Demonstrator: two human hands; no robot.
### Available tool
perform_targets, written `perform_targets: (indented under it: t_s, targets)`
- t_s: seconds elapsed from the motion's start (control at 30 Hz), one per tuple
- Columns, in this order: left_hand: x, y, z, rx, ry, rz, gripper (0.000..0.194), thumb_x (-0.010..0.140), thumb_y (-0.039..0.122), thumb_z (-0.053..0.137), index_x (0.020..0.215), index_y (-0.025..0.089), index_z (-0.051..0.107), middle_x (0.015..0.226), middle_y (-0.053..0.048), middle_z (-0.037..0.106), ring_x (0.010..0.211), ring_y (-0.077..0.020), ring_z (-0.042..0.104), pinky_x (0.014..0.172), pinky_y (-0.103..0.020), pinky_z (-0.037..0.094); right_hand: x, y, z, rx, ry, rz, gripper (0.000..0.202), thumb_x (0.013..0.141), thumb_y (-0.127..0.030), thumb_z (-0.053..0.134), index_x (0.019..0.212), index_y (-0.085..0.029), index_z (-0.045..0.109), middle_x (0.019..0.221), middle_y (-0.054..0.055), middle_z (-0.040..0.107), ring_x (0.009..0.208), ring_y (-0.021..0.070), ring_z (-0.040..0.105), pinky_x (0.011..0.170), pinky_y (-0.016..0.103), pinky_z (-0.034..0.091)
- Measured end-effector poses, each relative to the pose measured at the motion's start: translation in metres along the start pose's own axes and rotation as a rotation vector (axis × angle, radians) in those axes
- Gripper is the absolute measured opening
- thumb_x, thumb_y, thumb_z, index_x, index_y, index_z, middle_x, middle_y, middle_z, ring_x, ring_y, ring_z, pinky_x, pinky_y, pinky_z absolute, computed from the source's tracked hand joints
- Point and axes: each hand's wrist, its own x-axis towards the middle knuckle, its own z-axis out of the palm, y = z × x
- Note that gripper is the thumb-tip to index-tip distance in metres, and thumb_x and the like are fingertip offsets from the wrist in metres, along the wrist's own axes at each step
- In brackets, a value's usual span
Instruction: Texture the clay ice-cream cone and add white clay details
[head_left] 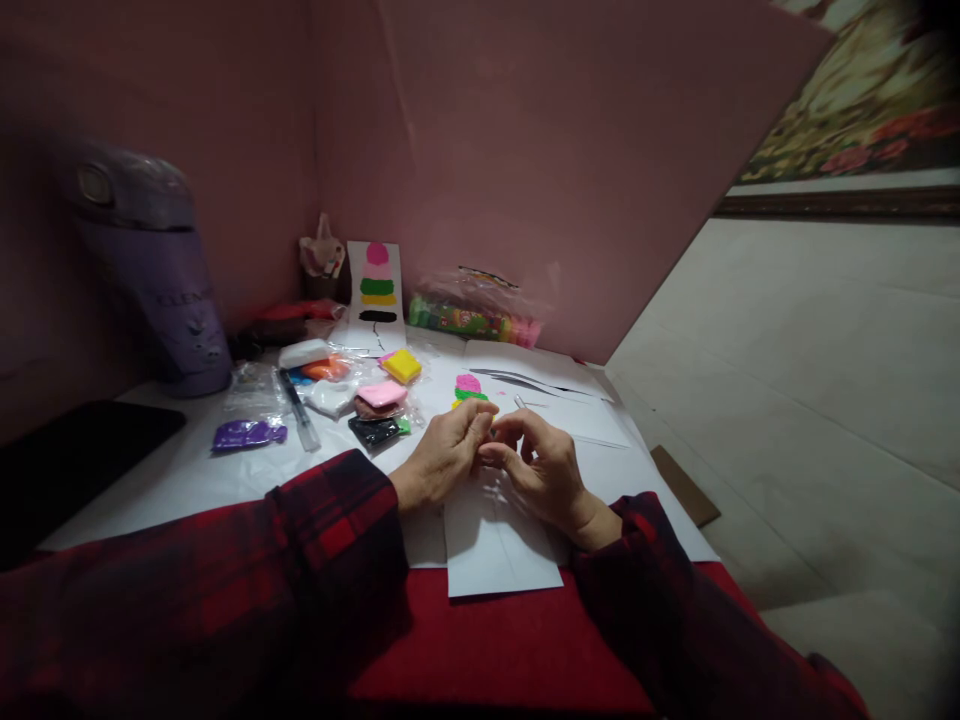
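My left hand [448, 452] and my right hand [541, 465] meet above a white paper strip [502, 550], fingertips bent together. A tiny dark bit shows between them, too small to make out. Just beyond my fingers, pink, green and yellow clay [469, 386] lies pressed in layers on the paper, its lower part hidden by my hands. Propped against the wall stands a card [389, 275] with pink, green, yellow and black layers.
Packets of purple [249, 435], black [373, 432], pink [381, 395] and yellow clay [403, 366] lie left, near a pen [300, 411]. A purple bottle [161, 270] stands far left, behind a dark flat object [90, 465]. A clear bag [476, 315] rests by the wall.
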Motion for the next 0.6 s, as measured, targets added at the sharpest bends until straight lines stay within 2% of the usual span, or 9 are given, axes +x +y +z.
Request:
perform_targets:
  t_s: [0.07,0.17,0.3,0.4,0.5,0.6]
  targets:
    - [-0.0006,0.0009,-0.0004,-0.043,-0.053,-0.027,0.035,0.095,0.043,0.038,0.105,0.015,0.058,0.065,0.001,0.056,0.052,-0.0133,0.052,0.052,-0.026,0.042,0.0007,-0.0008,0.0004,-0.039,0.03,0.009,0.015,0.088,-0.03,0.069,0.087,-0.02,0.057,0.072,0.0,0.062,0.057,0.0131,0.058,0.052,0.026,0.045]
    - [-0.0009,0.0012,-0.001,-0.089,-0.118,-0.07,0.042,0.095,0.048,0.035,0.1,0.014,0.06,0.055,0.002,0.051,0.042,-0.0129,0.046,0.042,-0.025,0.036,0.0007,-0.0011,0.0004,-0.064,0.061,0.004,0.016,0.088,-0.031,0.068,0.09,-0.02,0.056,0.076,0.0,0.062,0.058,0.0131,0.058,0.052,0.026,0.046]
    - [-0.0021,0.0012,-0.0014,-0.126,-0.129,-0.055,0.042,0.094,0.049,0.038,0.103,0.014,0.06,0.058,0.001,0.053,0.042,-0.0132,0.048,0.04,-0.024,0.038,0.0003,0.0006,0.0004,-0.058,0.0,-0.036,0.011,0.091,-0.023,0.063,0.1,-0.02,0.057,0.079,0.001,0.061,0.062,0.0136,0.058,0.052,0.026,0.046]
    - [-0.003,0.0006,-0.0009,-0.113,-0.129,-0.046,0.043,0.094,0.049,0.04,0.114,0.014,0.057,0.059,0.001,0.056,0.042,-0.0136,0.05,0.041,-0.025,0.039,0.0,0.002,0.0009,-0.039,-0.027,-0.077,0.007,0.091,-0.015,0.059,0.097,-0.019,0.059,0.08,0.002,0.061,0.065,0.0142,0.057,0.053,0.026,0.045]
    - [-0.0016,-0.0014,-0.0014,-0.102,-0.019,-0.046,0.042,0.094,0.049,0.041,0.114,0.015,0.055,0.059,0.001,0.058,0.046,-0.0146,0.055,0.044,-0.024,0.041,0.0,0.0022,0.0016,-0.023,0.015,-0.057,0.006,0.091,-0.014,0.06,0.094,-0.02,0.059,0.081,0.002,0.062,0.067,0.0143,0.057,0.054,0.026,0.046]
    - [0.0025,-0.0046,-0.0043,-0.089,0.164,-0.024,0.036,0.094,0.049,0.042,0.101,0.017,0.055,0.064,0.0,0.061,0.049,-0.0138,0.056,0.049,-0.025,0.042,0.0006,0.0017,0.0022,-0.022,0.107,-0.021,0.007,0.091,-0.015,0.062,0.093,-0.02,0.058,0.081,0.001,0.06,0.067,0.0137,0.057,0.055,0.026,0.047]
